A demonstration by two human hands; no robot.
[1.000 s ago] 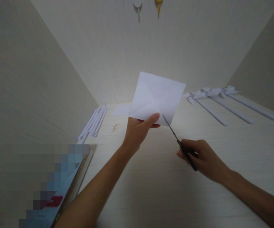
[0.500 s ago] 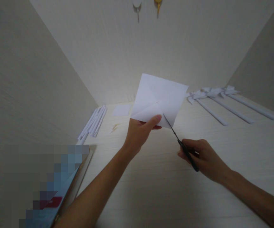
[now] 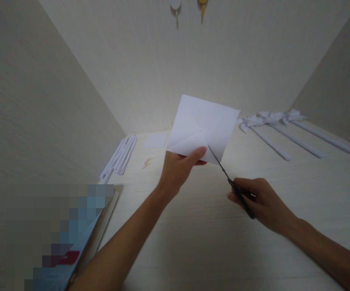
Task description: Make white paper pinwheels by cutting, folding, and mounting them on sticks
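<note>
— Scissors (image 3: 232, 186) sit in our right hand (image 3: 259, 202), fingers curled shut around the dark handles, blade tips touching the lower edge of the paper (image 3: 203, 127). Our left hand (image 3: 177, 169) pinches that creased white sheet by its bottom edge, thumb on the front, holding it up in the air above the middle of the tabletop (image 3: 211, 242).

— What do we think could go wrong?

— Our thumb lies just beside the blades. If the cut runs off toward the left, we could nick it. We also hold the sheet at one edge only, so it may flex or twist under the blades, and we judge the cut could tear or stray from the fold line.

— Anything else close enough to matter?

— Not much. Rolled paper sticks (image 3: 118, 155) lie toward the far left edge, a small paper square (image 3: 155, 140) and a tiny scrap (image 3: 146, 163) near them, and finished pinwheels (image 3: 278, 129) lie along the far right edge, all well apart from the blades.

— Any containers?

— We see no box, tray or bowl. A flat item (image 3: 68, 242) at the near left corner is blurred, and we cannot tell what it is.
</note>
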